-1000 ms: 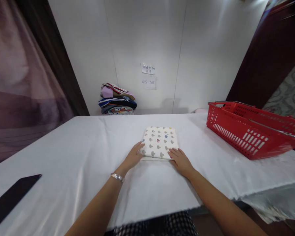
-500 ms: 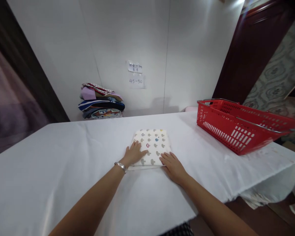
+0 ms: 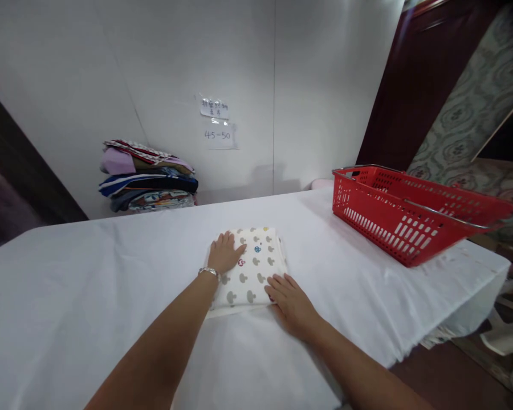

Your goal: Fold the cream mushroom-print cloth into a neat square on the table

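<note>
Folded white cloth, grey mushroom print (a few coloured), left hand and right hand flat and unclenched on it, red basket to their right, bottom hidden

The left hand is covering some of the cloth; the right hand is hiding its near right corner. Beyond the left hand, writing on the upper paper is looking blurred; leftward, a curtain is running out of view.
</note>
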`<state>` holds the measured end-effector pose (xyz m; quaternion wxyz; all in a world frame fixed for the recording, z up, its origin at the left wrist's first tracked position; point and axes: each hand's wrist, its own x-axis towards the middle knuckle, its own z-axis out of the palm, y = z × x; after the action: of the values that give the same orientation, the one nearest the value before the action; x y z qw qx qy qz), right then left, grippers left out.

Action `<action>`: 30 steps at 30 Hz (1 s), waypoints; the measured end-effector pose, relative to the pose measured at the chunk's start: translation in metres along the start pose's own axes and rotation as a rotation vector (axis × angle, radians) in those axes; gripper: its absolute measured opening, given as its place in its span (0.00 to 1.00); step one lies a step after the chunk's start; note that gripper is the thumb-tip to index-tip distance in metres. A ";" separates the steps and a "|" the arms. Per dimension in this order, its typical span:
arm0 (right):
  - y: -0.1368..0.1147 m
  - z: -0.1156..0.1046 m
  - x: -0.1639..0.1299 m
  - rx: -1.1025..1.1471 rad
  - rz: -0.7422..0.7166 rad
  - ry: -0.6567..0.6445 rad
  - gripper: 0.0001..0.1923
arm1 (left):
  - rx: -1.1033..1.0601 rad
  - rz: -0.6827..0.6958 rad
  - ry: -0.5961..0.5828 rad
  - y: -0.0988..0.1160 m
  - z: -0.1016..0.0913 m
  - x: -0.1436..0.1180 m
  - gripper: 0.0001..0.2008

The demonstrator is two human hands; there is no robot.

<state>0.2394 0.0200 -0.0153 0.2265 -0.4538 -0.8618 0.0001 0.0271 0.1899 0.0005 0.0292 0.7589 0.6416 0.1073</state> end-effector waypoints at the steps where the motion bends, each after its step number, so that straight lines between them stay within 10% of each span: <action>1: -0.001 0.000 0.001 0.000 0.004 -0.004 0.20 | 0.007 0.010 0.009 -0.001 0.002 0.000 0.33; 10: -0.001 -0.003 0.002 0.053 0.016 -0.031 0.20 | 0.030 0.022 0.028 0.002 -0.007 0.000 0.29; 21: 0.006 -0.005 -0.001 0.306 0.041 0.074 0.16 | -0.171 0.050 0.058 0.092 0.001 -0.005 0.13; 26: 0.040 -0.006 0.027 0.535 0.374 0.391 0.14 | -0.218 0.057 0.092 0.086 0.008 -0.009 0.12; 30: 0.068 -0.013 0.071 0.539 0.675 0.345 0.11 | -0.225 0.044 0.103 0.084 0.008 -0.008 0.12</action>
<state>0.2634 0.1132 0.0100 0.4640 -0.6271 -0.5848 0.2223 0.1082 0.1678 0.0072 0.0790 0.7581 0.6095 0.2180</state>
